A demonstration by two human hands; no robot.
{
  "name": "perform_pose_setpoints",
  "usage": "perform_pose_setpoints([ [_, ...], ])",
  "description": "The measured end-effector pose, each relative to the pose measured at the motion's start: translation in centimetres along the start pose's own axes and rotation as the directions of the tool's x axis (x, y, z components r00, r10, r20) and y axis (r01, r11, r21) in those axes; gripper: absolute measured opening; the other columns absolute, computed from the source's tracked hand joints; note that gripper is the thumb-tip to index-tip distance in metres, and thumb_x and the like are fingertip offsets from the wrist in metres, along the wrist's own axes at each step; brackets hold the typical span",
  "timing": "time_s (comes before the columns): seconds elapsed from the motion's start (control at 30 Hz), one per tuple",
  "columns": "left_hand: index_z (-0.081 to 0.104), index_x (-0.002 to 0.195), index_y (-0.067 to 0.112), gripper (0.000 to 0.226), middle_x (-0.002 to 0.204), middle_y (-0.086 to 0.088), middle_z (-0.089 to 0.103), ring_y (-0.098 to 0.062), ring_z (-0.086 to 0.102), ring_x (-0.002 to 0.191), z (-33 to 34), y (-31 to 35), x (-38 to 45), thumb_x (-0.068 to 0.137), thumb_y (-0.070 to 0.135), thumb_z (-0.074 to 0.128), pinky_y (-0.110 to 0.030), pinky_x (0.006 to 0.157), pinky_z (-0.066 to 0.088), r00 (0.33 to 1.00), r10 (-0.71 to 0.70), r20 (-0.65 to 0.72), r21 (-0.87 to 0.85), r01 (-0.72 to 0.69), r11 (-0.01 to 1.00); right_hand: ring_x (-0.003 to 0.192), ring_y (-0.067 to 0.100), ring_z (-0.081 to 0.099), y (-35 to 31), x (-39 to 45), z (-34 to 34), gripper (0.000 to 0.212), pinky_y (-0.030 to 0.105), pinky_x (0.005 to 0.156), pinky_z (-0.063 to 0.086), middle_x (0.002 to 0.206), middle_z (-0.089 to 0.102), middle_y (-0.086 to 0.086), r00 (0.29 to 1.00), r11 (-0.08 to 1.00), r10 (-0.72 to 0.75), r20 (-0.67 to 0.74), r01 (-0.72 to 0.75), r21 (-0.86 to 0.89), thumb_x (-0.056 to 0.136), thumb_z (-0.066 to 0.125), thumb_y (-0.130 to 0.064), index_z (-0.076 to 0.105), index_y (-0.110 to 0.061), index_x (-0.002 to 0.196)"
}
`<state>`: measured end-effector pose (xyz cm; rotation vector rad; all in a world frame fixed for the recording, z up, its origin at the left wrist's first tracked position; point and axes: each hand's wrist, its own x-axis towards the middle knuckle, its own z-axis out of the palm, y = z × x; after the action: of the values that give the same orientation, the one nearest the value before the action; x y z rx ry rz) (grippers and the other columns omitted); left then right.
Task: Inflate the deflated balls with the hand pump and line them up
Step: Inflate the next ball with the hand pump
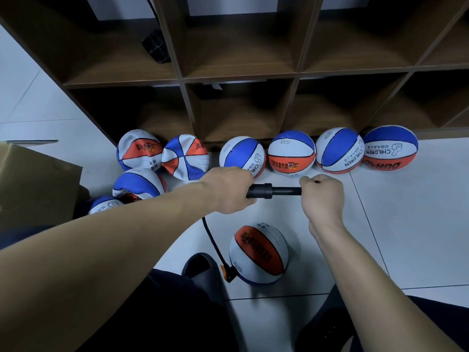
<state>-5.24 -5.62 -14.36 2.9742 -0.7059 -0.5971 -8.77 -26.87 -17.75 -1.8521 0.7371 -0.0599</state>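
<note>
My left hand (228, 190) grips the body of a black hand pump (272, 191), held level above the floor. My right hand (322, 196) is curled round the pump's handle end, hiding it. A black hose (210, 240) drops from the pump to an orange-and-black nozzle (228, 273) plugged into a red, white and blue ball (258, 254) on the floor between my legs. Several round balls (291, 153) stand in a row against the shelf base. Several crumpled, flat balls (186, 161) lie to the left.
A dark wooden cubby shelf (241, 80) fills the back, with a black object (156, 47) in one cubby. A cardboard box (33, 179) sits at the left. My dark slipper (203, 273) is beside the nozzle. White floor tiles (406, 224) stretch to the right.
</note>
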Motion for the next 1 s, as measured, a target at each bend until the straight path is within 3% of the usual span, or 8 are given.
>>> perform_pose_setpoints([
  [0.17, 0.062, 0.088, 0.026, 0.030, 0.075, 0.005, 0.060, -0.022, 0.062, 0.072, 0.2, 0.4, 0.2, 0.101, 0.053, 0.059, -0.038, 0.069, 0.057, 1.000, 0.021, -0.008, -0.004, -0.021, 1.000, 0.058, 0.024, 0.035, -0.3, -1.6, 2.0, 0.039, 0.035, 0.058, 0.034, 0.058, 0.039, 0.001, 0.998, 0.996, -0.059, 0.020, 0.060, -0.062, 0.095, 0.063, -0.018, 0.040, -0.015, 0.064],
  [0.3, 0.063, 0.089, 0.024, 0.032, 0.073, 0.004, 0.058, -0.016, 0.057, 0.066, 0.3, 1.1, 0.3, 0.101, 0.053, 0.060, -0.034, 0.061, 0.048, 0.999, 0.040, -0.032, 0.016, -0.040, 0.999, 0.056, 0.021, 0.042, -0.9, -2.6, 2.8, 0.037, 0.032, 0.056, 0.035, 0.060, 0.047, 0.001, 0.995, 0.993, -0.079, 0.065, 0.084, -0.080, 0.098, 0.062, -0.018, 0.046, -0.013, 0.065],
  [0.53, 0.060, 0.087, 0.024, 0.033, 0.073, 0.004, 0.059, -0.014, 0.055, 0.063, 0.2, 1.4, 0.8, 0.100, 0.054, 0.061, -0.031, 0.056, 0.041, 0.998, 0.050, -0.044, 0.027, -0.048, 0.998, 0.057, 0.020, 0.040, -1.2, -2.0, 2.5, 0.038, 0.031, 0.056, 0.034, 0.060, 0.045, -0.001, 0.993, 0.999, -0.033, 0.111, 0.036, -0.027, 0.098, 0.066, -0.018, 0.046, -0.015, 0.064],
  [0.67, 0.060, 0.087, 0.026, 0.032, 0.077, 0.005, 0.060, -0.016, 0.058, 0.069, -0.1, 0.5, 0.9, 0.099, 0.055, 0.063, -0.033, 0.060, 0.046, 0.999, 0.036, 0.015, -0.005, -0.036, 0.999, 0.063, 0.023, 0.036, -1.0, -0.4, 0.9, 0.030, 0.032, 0.060, 0.033, 0.065, 0.043, 0.002, 0.990, 0.999, 0.045, 0.132, -0.045, -0.008, 0.092, 0.070, -0.021, 0.052, -0.009, 0.072],
  [0.87, 0.059, 0.083, 0.026, 0.036, 0.079, 0.003, 0.064, -0.020, 0.063, 0.076, -0.7, -1.7, 1.0, 0.098, 0.059, 0.063, -0.037, 0.066, 0.054, 0.999, -0.013, 0.042, 0.016, 0.012, 1.000, 0.061, 0.025, 0.022, -0.3, 2.4, -2.9, 0.042, 0.029, 0.051, 0.021, 0.062, 0.027, 0.001, 0.983, 0.979, 0.174, 0.065, -0.180, 0.094, 0.089, 0.071, -0.015, 0.035, -0.022, 0.068],
  [1.0, 0.058, 0.085, 0.027, 0.032, 0.080, 0.002, 0.064, -0.022, 0.064, 0.077, -0.7, -1.0, 0.9, 0.101, 0.056, 0.060, -0.036, 0.064, 0.051, 1.000, 0.001, -0.026, 0.079, 0.001, 0.997, 0.065, 0.026, 0.023, -0.4, 1.7, -1.9, 0.041, 0.032, 0.057, 0.021, 0.060, 0.026, -0.002, 0.994, 0.990, 0.107, -0.016, -0.105, 0.093, 0.087, 0.065, -0.012, 0.032, -0.020, 0.065],
])
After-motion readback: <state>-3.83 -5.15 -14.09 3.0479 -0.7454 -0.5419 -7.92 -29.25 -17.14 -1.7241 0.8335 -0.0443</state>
